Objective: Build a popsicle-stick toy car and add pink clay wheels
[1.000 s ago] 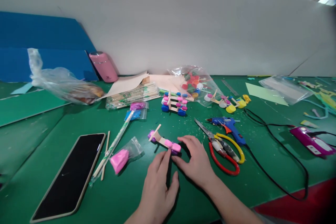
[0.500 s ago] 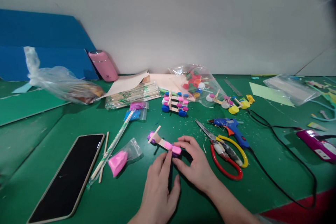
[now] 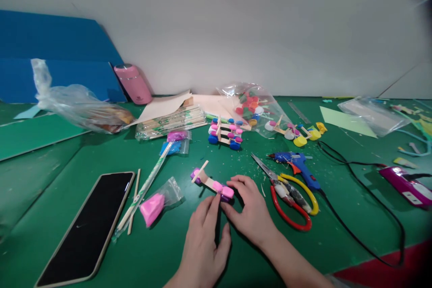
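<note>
A small toy car [image 3: 209, 182] lies on the green table, built of flat wooden sticks with purple wheels and two pink clay lumps on its near end. A thin stick crosses its far end. My right hand [image 3: 251, 209] has its thumb and forefinger around the near end, beside the pink lumps. My left hand [image 3: 204, 240] reaches in from below, fingers stretched and thumb apart, its fingertips touching or just beside the near wheels. To the left lies a small clear bag of pink clay [image 3: 152, 209].
Scissors [image 3: 290, 193] and a blue glue gun [image 3: 293, 164] with a black cord lie right. A phone [image 3: 91, 225] and wrapped sticks [image 3: 145, 189] lie left. Behind stand similar toy cars [image 3: 224, 132], a bag of bottle caps [image 3: 249, 103] and a pink flask [image 3: 133, 83].
My right forefinger has shifted slightly right, showing more of the near purple wheel. The toy car sits a touch further right in view. My left hand is nearly still.
</note>
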A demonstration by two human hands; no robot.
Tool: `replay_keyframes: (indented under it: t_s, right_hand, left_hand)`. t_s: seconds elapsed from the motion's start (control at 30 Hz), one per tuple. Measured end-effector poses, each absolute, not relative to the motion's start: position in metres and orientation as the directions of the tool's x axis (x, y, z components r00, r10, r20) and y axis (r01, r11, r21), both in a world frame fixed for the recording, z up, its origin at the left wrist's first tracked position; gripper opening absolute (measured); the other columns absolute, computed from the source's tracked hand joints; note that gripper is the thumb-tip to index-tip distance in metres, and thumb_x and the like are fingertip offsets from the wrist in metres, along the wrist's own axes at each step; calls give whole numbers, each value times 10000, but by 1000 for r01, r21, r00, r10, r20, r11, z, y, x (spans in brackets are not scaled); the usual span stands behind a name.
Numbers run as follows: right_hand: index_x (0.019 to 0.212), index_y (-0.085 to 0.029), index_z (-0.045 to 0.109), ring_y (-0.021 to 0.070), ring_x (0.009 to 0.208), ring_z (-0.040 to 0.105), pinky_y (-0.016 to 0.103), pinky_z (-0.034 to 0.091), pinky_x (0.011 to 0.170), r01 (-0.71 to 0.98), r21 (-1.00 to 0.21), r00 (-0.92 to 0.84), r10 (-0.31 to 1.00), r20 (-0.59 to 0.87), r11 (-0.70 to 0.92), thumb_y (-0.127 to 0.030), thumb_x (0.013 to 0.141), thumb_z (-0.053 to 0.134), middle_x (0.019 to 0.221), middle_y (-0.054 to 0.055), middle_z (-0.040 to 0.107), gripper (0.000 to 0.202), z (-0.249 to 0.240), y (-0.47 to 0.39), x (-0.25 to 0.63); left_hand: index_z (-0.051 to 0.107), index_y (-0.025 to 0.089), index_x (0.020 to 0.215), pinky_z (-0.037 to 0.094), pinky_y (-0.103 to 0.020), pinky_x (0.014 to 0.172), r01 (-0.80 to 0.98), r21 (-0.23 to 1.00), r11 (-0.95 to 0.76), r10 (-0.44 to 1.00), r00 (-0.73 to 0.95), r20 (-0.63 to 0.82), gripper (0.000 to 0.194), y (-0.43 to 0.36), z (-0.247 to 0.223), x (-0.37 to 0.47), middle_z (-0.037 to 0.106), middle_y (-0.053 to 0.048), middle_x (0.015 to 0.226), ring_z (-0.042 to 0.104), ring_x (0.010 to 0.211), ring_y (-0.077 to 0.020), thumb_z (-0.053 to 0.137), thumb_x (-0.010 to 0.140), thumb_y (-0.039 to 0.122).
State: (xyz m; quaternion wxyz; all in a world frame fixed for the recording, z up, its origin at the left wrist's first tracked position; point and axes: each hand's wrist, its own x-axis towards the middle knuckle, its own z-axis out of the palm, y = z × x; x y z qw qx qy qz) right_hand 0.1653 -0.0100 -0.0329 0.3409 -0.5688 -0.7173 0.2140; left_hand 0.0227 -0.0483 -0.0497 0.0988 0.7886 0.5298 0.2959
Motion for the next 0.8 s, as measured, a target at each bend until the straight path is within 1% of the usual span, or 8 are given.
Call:
replay_keyframes:
  t_s: [0.1,0.2,0.33,0.43,0.53,0.67,0.8]
  right_hand:
    - [952,-182,601,245,980,506,400,431,855,689,-679,-110,963,245,252,-233,702,614,1036,99,529,255,-36,-9,163]
    - [921,-185,613,242,967,515,395,437,844,696,-674,-108,963,245,249,-238,711,609,1022,95,535,217,-37,-7,163]
    - [952,-196,613,228,958,527,376,450,831,698,-669,-121,964,239,254,-228,732,587,1014,86,545,224,-35,-3,166]
    - [984,-195,609,227,959,527,382,447,833,702,-664,-133,964,232,257,-226,745,571,1014,85,550,244,-33,1,168]
    - [1048,-209,587,226,962,525,390,442,835,701,-662,-161,963,216,266,-220,751,562,1018,79,560,299,-32,6,170]
    - [1174,-214,501,238,1005,505,423,420,856,690,-672,-188,963,193,269,-209,756,554,1081,82,564,422,-32,10,174]
    - [1257,-216,404,208,965,525,397,423,853,665,-702,-194,966,170,257,-184,770,538,1057,61,590,507,-31,10,177]
  left_hand:
    - [416,121,1191,517,-408,794,755,500,-423,893,253,373,410,-49,-49,20,493,-182,1122,537,1016,-266,452,784,162]
    - [494,114,1108,520,-391,788,727,540,-423,896,248,368,331,-48,-47,18,512,-176,1084,551,987,-256,450,783,154]
    - [567,133,996,524,-371,771,691,581,-431,893,232,386,247,-48,-47,16,539,-159,1033,570,944,-242,455,775,143]
    - [593,151,946,528,-359,750,676,595,-435,890,222,399,221,-48,-47,15,560,-140,994,580,909,-232,462,767,139]
    - [604,158,926,531,-349,733,661,606,-441,887,219,407,215,-48,-45,15,573,-127,955,589,875,-223,466,762,139]
    - [607,162,918,530,-349,730,653,615,-441,888,221,402,212,-48,-44,15,575,-123,948,589,871,-221,465,763,140]
    - [605,167,922,529,-348,733,650,627,-430,895,215,391,212,-46,-46,14,572,-122,956,588,878,-221,468,762,142]
